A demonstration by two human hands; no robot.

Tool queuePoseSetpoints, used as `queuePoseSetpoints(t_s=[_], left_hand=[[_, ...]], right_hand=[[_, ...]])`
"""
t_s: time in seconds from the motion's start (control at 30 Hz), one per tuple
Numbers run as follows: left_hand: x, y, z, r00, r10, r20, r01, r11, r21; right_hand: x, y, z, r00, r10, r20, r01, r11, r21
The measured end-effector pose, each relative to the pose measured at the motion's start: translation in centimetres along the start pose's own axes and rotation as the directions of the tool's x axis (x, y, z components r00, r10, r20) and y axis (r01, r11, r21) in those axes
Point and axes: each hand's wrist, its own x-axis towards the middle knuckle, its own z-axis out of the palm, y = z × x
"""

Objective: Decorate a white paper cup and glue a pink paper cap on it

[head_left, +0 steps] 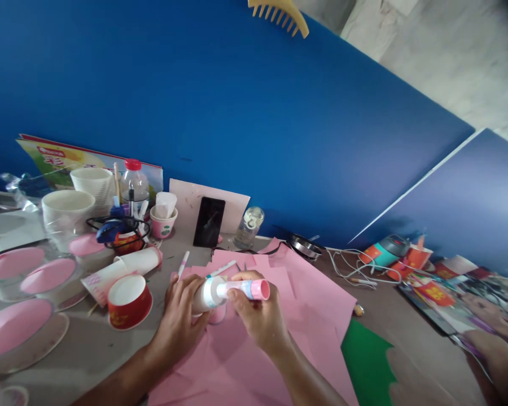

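Observation:
My left hand [178, 309] is wrapped round a whitish paper cup [198, 300] lying tilted above the pink paper sheets [254, 361]. In my right hand [260, 318] is a glue stick [239, 290] with a pink end [261, 289] pointing right. Its other end meets, or nearly meets, the cup's white edge; exact contact is hard to make out. Just behind the hands lie a white-and-teal pen [220, 268] and a white-and-purple pen [183, 264]. Part of a small pink rounded piece [217, 314] shows between my hands.
Cups with pink paper tops [46, 276], a red paper cup [129, 304] and stacked white cups [92, 186] crowd the left. Behind stand a phone [209, 221], a glass bottle [249, 227] and a tape roll [305, 246]. Green paper [366, 363] and another person's hand [486, 313] are right.

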Motion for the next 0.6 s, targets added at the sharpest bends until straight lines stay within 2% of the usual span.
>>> queuePoseSetpoints(t_s=[0.33,0.5,0.6], left_hand=[[-0.3,-0.1,0.0,0.999,0.03,0.035,-0.029,0.999,-0.045],[-0.2,-0.2,-0.1,0.999,0.034,0.028,-0.032,0.997,-0.064],[-0.1,-0.2,-0.1,1.0,-0.01,0.025,0.011,0.998,-0.056]], right_hand=[[0.4,-0.3,0.5,0.986,-0.096,0.136,0.104,0.993,-0.054],[0.3,-1.1,-0.5,0.937,-0.197,0.287,0.256,0.949,-0.183],[0.4,-1.6,-1.2,0.906,-0.186,0.38,0.293,0.923,-0.248]])
